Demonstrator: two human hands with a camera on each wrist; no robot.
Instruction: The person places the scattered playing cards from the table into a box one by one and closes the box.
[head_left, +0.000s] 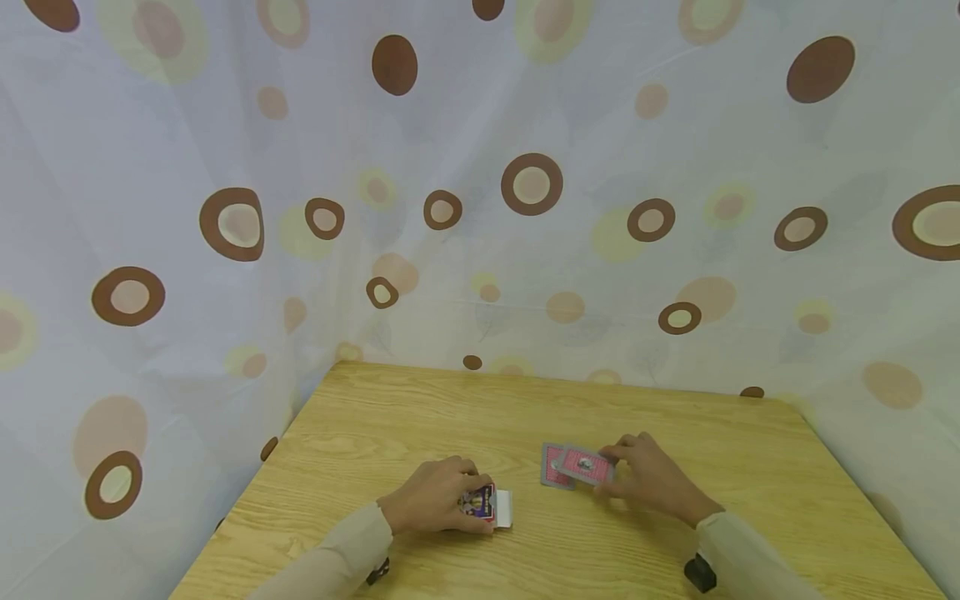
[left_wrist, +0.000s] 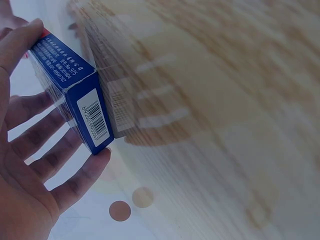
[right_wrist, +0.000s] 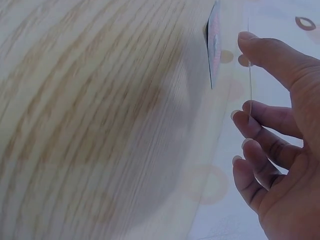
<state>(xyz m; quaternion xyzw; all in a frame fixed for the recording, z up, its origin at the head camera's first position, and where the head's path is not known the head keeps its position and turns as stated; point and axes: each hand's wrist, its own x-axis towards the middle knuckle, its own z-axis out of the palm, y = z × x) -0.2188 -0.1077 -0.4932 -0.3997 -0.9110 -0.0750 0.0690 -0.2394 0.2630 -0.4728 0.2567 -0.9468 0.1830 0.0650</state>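
My left hand (head_left: 442, 498) grips a playing-card box (head_left: 477, 502) over the wooden table, fingers on one side and thumb on the other. Its white flap (head_left: 504, 508) sticks out to the right. In the left wrist view the box's blue end with a barcode (left_wrist: 93, 120) faces the camera. My right hand (head_left: 651, 479) pinches a red-backed playing card (head_left: 587, 464) between thumb and fingertips. Seen edge-on in the right wrist view, that card (right_wrist: 250, 80) is a thin line. Left of it, partly covered in the head view, lies another red-backed card (head_left: 555, 467).
The wood-grain table (head_left: 420, 408) reaches back to a white curtain (head_left: 480, 250) with brown and beige circles, which also hangs along both sides. Dark wrist devices show at the left sleeve (head_left: 352, 542) and the right sleeve (head_left: 738, 546).
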